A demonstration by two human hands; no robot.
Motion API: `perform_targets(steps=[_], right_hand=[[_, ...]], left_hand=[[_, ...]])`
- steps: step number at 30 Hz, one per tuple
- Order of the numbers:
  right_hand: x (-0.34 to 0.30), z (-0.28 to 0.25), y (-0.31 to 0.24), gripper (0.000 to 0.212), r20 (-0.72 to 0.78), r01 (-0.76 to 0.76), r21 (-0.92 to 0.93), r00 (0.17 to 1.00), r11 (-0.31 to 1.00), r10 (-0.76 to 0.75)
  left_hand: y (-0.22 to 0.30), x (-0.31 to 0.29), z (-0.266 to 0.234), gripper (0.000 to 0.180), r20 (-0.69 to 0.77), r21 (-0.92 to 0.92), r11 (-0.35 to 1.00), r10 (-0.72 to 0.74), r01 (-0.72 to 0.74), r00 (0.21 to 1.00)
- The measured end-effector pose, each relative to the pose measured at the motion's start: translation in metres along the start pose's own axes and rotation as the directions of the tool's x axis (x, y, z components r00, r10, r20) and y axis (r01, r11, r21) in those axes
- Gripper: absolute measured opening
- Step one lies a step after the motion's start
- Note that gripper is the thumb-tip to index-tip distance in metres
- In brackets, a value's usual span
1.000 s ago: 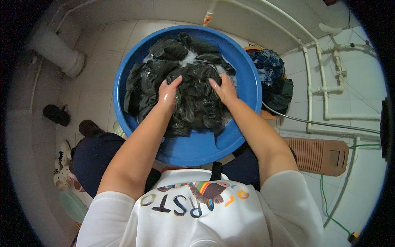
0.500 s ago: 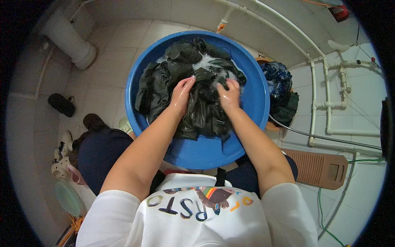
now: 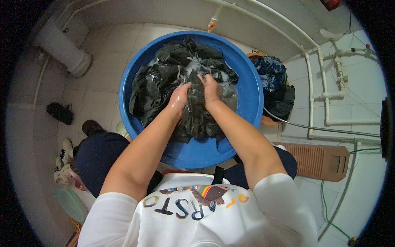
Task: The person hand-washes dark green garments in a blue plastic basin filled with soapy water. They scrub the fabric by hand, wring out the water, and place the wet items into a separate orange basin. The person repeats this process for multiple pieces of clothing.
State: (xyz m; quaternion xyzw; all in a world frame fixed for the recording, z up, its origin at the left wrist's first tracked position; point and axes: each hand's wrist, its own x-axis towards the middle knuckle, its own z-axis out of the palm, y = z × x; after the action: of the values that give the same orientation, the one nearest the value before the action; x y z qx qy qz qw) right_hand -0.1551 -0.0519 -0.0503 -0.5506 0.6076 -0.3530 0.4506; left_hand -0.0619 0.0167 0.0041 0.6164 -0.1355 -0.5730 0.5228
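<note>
A dark green-black wet garment [image 3: 193, 115] lies bunched in soapy water inside a large round blue basin [image 3: 197, 155]. My left hand [image 3: 179, 98] is closed on a fold of it near the middle, fingertips partly sunk in the cloth. Facing it, my right hand [image 3: 211, 89] grips the same cloth, thumb and fingers pinching a fold a little farther away. A ridge of fabric runs between the two hands. White suds [image 3: 195, 66] float beyond them, and cloudy water shows at the right side.
Right of the basin, an orange tub [image 3: 269, 121] holds dark and blue clothes [image 3: 271, 76]. A brown washboard [image 3: 312, 159] lies nearer, by my right knee. White pipes [image 3: 311, 94] and a grey hose [image 3: 317, 129] run along the right. Shoes [image 3: 62, 175] sit at the left.
My right hand has moved left, closer to my left hand, and taken hold of the cloth. The fabric between the hands is now gathered into a ridge. The view has shifted slightly.
</note>
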Motion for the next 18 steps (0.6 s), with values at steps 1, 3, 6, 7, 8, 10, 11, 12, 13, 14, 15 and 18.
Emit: perform_targets(steps=[1,3,6,7,8,10,11,12,13,14,15,18], right_hand=[[0.003,0.008,0.011,0.032,0.045,-0.094,0.248,0.995,0.964,0.085],[-0.06,0.003,-0.043,0.032,0.174,0.301,-0.247,0.949,0.921,-0.263],[-0.067,0.003,-0.039,0.032,0.203,0.331,-0.164,0.933,0.929,-0.296],[-0.05,0.001,-0.024,0.033,0.155,0.324,-0.24,0.943,0.915,-0.294],[-0.027,-0.003,-0.008,0.035,0.107,0.313,-0.312,0.95,0.897,-0.295],[0.003,-0.025,0.001,0.042,-0.001,0.052,-0.47,0.998,0.881,-0.059],[0.024,-0.031,0.024,0.044,-0.037,0.018,-0.31,0.999,0.951,-0.031],[0.041,-0.038,0.04,0.048,-0.058,-0.097,-0.173,0.994,0.98,0.089],[0.036,-0.049,0.045,0.052,0.01,-0.042,-0.133,0.999,0.99,0.044],[0.03,-0.059,0.047,0.057,0.075,0.016,-0.088,0.997,0.996,-0.01],[0.029,-0.063,0.072,0.063,0.196,0.07,-0.208,0.98,0.976,-0.029],[0.02,-0.072,0.085,0.061,0.423,-0.319,-0.233,0.818,0.919,0.391]], left_hand=[[-0.002,0.001,-0.005,0.027,0.061,-0.141,0.99,-0.018,0.026,0.998],[-0.019,0.017,-0.026,0.028,0.114,-0.408,0.897,-0.134,0.169,0.984],[-0.019,0.028,-0.015,0.041,-0.013,-0.498,0.831,-0.291,0.246,0.957],[-0.021,0.032,-0.013,0.044,0.026,-0.386,0.902,-0.198,0.193,0.98],[-0.022,0.034,-0.013,0.047,0.075,-0.271,0.955,-0.106,0.123,0.992],[-0.005,0.014,-0.006,0.056,0.0,-0.248,0.965,-0.086,0.083,0.996],[-0.026,0.038,-0.014,0.058,-0.037,-0.225,0.974,-0.03,0.021,0.999],[-0.04,0.05,-0.019,0.06,-0.074,-0.2,0.979,0.021,-0.035,0.997],[-0.02,0.026,-0.015,0.062,-0.03,-0.198,0.98,0.007,-0.013,1.0],[0.002,-0.001,-0.01,0.066,0.014,-0.195,0.981,-0.003,0.006,1.0],[0.0,0.001,-0.01,0.065,0.011,-0.204,0.979,0.025,-0.023,1.0],[-0.024,0.024,-0.021,0.041,0.001,-0.181,0.971,0.158,-0.155,0.987]])
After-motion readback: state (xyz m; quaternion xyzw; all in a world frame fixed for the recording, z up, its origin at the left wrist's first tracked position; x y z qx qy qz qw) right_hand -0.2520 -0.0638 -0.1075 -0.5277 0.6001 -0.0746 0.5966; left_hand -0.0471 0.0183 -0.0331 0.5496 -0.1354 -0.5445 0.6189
